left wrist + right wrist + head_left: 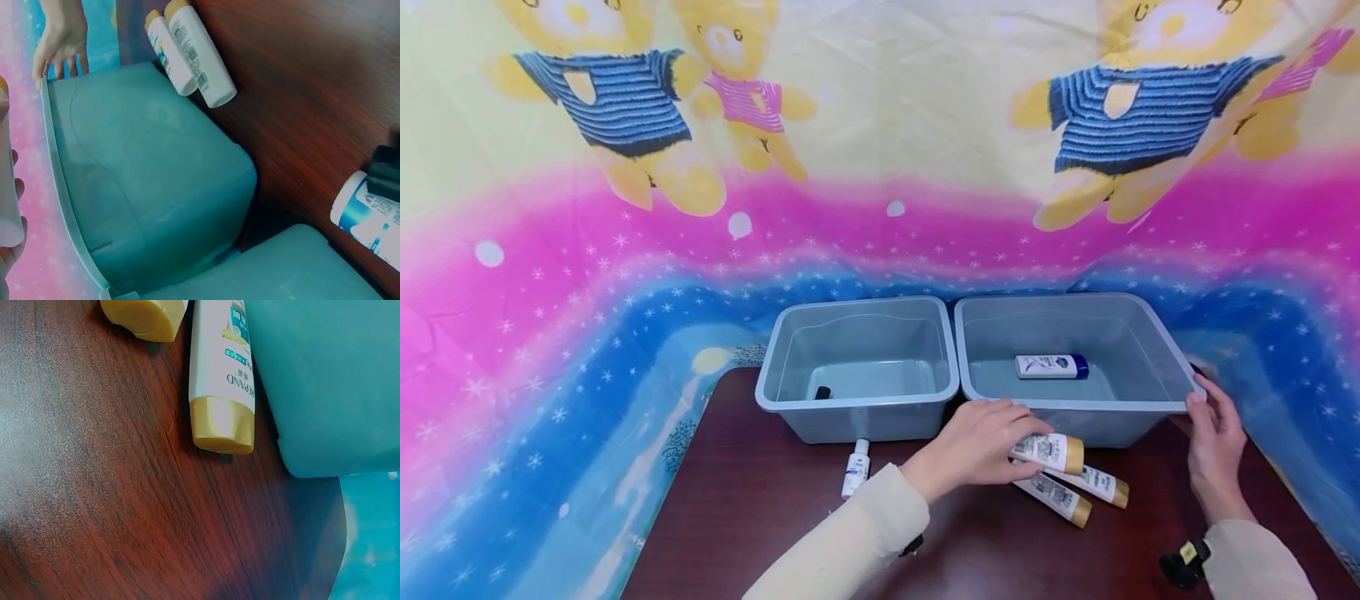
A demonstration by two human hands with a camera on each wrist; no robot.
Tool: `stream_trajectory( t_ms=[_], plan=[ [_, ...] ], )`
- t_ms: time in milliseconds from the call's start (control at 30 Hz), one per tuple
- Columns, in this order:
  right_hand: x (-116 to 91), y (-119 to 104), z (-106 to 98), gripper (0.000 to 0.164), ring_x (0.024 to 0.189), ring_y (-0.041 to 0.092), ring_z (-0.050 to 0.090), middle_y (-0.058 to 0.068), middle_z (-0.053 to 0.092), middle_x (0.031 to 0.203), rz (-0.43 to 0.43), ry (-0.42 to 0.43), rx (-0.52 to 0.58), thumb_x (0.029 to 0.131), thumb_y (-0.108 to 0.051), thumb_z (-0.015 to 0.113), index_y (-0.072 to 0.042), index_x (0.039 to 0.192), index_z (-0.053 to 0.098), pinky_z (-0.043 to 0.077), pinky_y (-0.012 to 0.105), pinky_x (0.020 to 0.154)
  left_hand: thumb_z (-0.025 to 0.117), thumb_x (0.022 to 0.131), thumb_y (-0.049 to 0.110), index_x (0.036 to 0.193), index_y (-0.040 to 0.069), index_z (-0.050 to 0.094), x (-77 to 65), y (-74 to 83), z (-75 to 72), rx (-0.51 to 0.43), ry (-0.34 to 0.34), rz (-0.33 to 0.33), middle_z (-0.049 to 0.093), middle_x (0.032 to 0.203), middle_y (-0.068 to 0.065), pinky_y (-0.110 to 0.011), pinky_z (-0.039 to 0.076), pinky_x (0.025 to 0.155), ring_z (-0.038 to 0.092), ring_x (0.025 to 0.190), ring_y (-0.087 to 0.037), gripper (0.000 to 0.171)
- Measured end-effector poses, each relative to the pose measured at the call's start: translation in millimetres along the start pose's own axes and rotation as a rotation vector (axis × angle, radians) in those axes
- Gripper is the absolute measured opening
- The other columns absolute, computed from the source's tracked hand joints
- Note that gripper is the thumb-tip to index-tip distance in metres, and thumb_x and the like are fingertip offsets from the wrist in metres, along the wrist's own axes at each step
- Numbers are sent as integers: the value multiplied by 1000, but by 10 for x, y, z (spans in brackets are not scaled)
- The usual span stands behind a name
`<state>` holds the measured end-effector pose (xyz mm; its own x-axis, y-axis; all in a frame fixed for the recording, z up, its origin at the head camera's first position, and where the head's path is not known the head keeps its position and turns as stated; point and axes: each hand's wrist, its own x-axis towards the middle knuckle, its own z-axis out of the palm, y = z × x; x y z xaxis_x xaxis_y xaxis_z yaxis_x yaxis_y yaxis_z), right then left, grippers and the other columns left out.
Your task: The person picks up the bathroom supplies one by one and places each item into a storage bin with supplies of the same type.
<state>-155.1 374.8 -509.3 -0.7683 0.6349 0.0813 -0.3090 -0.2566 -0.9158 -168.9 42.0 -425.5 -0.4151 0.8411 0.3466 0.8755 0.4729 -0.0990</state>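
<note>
My left hand grips a white bottle with a gold cap in front of the right grey bin. The same bottle shows at the left edge of the left wrist view. Below it, two similar gold-capped bottles lie on the table: a nearer one and one closer to the bin. My right hand holds the right bin's near right corner, thumb at the rim. Inside that bin lies a white bottle with a dark blue cap.
A left grey bin stands beside the right one, with a small black object inside. In front of it a small white bottle lies on the dark wooden table. A bear-print cloth hangs behind the bins.
</note>
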Motion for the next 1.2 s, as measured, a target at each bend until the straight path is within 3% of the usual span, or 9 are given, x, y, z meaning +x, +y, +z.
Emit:
stream_trajectory(
  t_ms=[500, 967, 1200],
  plan=[
    [-22, 16, -34, 37, 90, 10, 66, 3, 68, 110, -21, 8, 7, 99, -1, 57, -2, 136, 58, 53, 15, 70, 67, 88, 54, 130, 31, 64, 358, -206, -112, -120, -19, -102, 63, 120, 13, -15, 45, 73, 55, 97, 0, 48],
    [-2, 22, -3, 38, 93, 10, 66, 2, 69, 111, -15, 7, 35, 98, 0, 57, -1, 136, 57, 53, 16, 73, 69, 87, 55, 134, 32, 62, 468, -408, -56, -167, -41, -215, 63, 119, 12, -16, 46, 74, 55, 99, -2, 53],
    [4, 20, 2, 37, 89, 9, 66, 2, 69, 107, -12, 20, 21, 98, -1, 58, -1, 135, 58, 53, 15, 72, 74, 85, 51, 132, 32, 64, 504, -484, 41, -325, -21, -301, 63, 121, 12, -14, 44, 74, 54, 96, 1, 52]
  ],
)
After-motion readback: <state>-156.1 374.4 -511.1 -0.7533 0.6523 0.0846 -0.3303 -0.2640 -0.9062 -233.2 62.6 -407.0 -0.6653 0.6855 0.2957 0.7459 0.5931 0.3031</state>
